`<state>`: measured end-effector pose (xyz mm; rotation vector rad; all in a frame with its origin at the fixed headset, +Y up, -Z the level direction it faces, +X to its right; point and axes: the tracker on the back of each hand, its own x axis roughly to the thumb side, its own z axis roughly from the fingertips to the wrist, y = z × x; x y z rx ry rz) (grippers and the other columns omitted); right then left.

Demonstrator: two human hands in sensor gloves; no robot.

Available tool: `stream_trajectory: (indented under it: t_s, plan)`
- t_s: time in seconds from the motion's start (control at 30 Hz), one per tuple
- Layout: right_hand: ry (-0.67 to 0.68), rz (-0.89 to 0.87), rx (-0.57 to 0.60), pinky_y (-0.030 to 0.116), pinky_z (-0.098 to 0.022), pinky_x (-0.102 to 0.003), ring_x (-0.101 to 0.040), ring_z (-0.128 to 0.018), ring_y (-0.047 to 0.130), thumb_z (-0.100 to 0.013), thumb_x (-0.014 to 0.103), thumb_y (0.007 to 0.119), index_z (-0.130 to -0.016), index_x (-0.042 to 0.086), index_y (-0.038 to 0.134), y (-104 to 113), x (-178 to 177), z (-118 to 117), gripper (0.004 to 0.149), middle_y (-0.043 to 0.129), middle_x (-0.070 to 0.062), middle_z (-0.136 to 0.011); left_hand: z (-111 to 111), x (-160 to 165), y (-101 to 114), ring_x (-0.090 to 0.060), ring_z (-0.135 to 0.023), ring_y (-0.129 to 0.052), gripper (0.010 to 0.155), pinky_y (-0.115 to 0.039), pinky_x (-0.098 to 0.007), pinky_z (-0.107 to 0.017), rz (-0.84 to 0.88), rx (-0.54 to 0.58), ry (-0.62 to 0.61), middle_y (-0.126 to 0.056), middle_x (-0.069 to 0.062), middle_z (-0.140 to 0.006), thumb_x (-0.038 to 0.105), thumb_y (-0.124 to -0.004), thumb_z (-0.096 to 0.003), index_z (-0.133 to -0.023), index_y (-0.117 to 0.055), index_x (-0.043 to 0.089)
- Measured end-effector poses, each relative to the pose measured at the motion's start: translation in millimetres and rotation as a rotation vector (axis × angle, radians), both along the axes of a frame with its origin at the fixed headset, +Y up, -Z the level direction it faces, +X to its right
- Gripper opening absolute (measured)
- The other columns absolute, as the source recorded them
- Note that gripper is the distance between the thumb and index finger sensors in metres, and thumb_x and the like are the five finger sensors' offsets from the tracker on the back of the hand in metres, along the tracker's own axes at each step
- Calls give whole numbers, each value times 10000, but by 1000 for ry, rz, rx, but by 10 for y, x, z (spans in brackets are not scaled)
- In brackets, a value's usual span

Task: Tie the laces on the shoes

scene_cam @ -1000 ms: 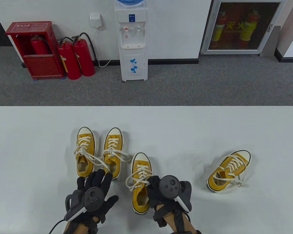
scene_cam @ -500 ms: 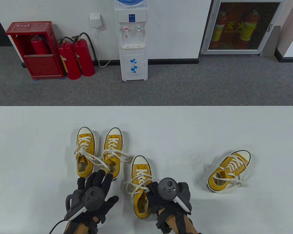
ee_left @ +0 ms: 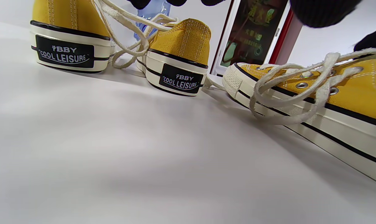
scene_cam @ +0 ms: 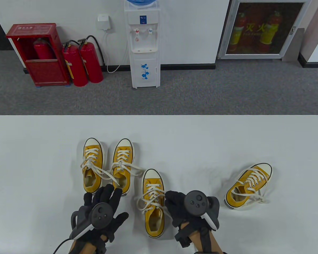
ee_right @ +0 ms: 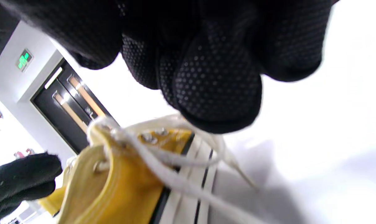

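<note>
Four yellow canvas shoes with white laces stand on the white table (scene_cam: 201, 137). A pair (scene_cam: 92, 165) (scene_cam: 122, 165) sits left of centre, its loose laces crossing. The middle shoe (scene_cam: 153, 203) points away from me, its laces untied. My right hand (scene_cam: 175, 203) is just right of it, fingers (ee_right: 213, 93) curled low over its right lace (ee_right: 175, 161); whether they pinch the lace I cannot tell. My left hand (scene_cam: 103, 193) lies with fingers spread by the pair's heels (ee_left: 178, 77), holding nothing. The fourth shoe (scene_cam: 249, 185) stands angled at the right.
The fourth shoe's laces trail onto the table towards its near right. Beyond the table's far edge are grey carpet, a water dispenser (scene_cam: 144, 45) and red fire extinguishers (scene_cam: 82, 63). Bare table surface lies at the far left and far side.
My right hand first drew the middle shoe a little towards me, then slid right off its side. The left hand has stayed still.
</note>
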<state>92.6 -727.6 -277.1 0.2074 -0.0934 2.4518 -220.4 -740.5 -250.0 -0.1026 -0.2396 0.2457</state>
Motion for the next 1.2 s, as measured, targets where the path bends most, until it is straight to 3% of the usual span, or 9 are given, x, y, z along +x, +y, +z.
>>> stream_trajectory:
  t_s: [0.27, 0.5, 0.7, 0.9, 1.2]
  plan:
    - [-40, 71, -7, 715, -578, -562, -280, -676, 962, -444, 406, 815, -928, 191, 806, 44, -68, -123, 529, 799, -84, -923, -4, -4, -2, -445, -1189, -284, 869, -157, -796, -734, -2, 3, 0, -186, -87, -1263, 689, -649, -466, -1165, -288, 320]
    - [-48, 173, -99, 635, -635, -606, -357, -851, 845, -431, 417, 835, -946, 183, 787, -47, -260, -345, 567, 695, -104, -1005, -5, -2, -6, -441, -1190, -286, 869, -157, -797, -734, -1, 3, -1, -187, -85, -1263, 689, -649, -465, -1164, -289, 321]
    - [-36, 150, -193, 608, -645, -622, -373, -873, 817, -416, 422, 866, -921, 167, 807, -158, -376, -500, 568, 671, -109, -1018, -3, -2, -9, -444, -1189, -284, 868, -157, -796, -735, -1, 6, -3, -186, -87, -1262, 689, -648, -466, -1165, -289, 320]
    - [-57, 177, -177, 627, -639, -614, -352, -832, 865, -404, 362, 890, -771, 175, 906, -182, -422, -532, 412, 738, -90, -975, -2, 2, -13, -444, -1189, -285, 868, -156, -796, -734, -3, 2, -5, -186, -89, -1263, 690, -648, -466, -1165, -289, 320]
    - [-55, 23, -166, 624, -634, -608, -335, -808, 861, -421, 376, 852, -762, 129, 846, -85, -280, -482, 422, 718, -111, -956, -3, 3, -18, -443, -1189, -285, 870, -157, -797, -734, -1, 2, -4, -187, -88, -1263, 689, -649, -465, -1165, -288, 320]
